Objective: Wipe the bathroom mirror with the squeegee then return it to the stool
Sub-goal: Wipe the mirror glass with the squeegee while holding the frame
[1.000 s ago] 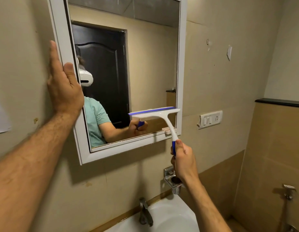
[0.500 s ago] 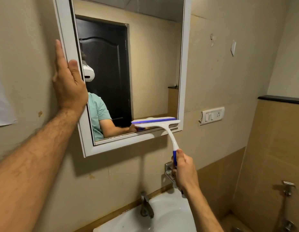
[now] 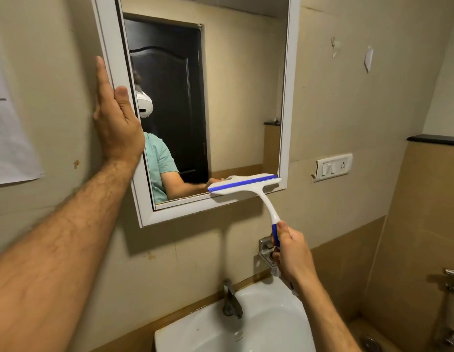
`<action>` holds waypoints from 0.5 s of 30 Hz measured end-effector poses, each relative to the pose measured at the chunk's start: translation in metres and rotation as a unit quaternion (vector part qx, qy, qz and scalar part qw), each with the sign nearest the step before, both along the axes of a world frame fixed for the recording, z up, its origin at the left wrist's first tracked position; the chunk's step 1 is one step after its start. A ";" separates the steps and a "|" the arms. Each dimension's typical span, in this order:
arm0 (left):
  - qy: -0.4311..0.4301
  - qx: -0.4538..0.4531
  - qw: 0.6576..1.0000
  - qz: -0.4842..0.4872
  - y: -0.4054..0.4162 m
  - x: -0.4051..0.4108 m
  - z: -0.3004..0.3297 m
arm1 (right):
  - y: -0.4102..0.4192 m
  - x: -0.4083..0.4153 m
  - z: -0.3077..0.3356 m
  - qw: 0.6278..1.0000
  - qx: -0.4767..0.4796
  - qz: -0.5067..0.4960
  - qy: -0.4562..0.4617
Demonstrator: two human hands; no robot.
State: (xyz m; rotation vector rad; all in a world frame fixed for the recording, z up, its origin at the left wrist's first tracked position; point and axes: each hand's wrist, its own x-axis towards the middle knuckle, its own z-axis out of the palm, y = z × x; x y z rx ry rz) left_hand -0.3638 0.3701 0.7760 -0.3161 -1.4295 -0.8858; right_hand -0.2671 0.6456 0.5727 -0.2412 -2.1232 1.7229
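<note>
A white-framed mirror (image 3: 289, 102) hangs on the beige wall above a sink. The squeegee (image 3: 246, 185) is white with a blue strip along its blade. Its blade lies across the mirror's lower right corner, at the bottom frame. My right hand (image 3: 290, 252) grips the blue end of its handle below the mirror. My left hand (image 3: 114, 118) presses flat against the mirror's left frame edge, fingers straight and pointing up. The stool is not in view.
A white sink (image 3: 284, 323) with a dark tap (image 3: 231, 299) sits below. A metal holder (image 3: 265, 246) is fixed to the wall behind my right hand. A switch plate (image 3: 334, 166) is right of the mirror; a paper sheet (image 3: 10, 138) hangs at left.
My right hand has drawn the squeegee down the glass from above the bottom frame to the bottom frame. My left hand has stayed on the frame's left edge.
</note>
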 end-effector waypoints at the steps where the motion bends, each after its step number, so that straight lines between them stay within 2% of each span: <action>1: 0.001 0.000 1.000 -0.001 0.000 0.000 -0.001 | -0.003 0.001 0.004 1.000 -0.013 0.004 0.006; 7: 0.001 0.003 1.000 -0.006 -0.001 -0.001 -0.005 | -0.033 -0.004 0.023 0.998 -0.034 0.014 0.049; 15: -0.010 0.009 0.999 -0.033 -0.002 0.001 -0.016 | -0.045 0.009 -0.018 0.999 0.025 0.008 0.030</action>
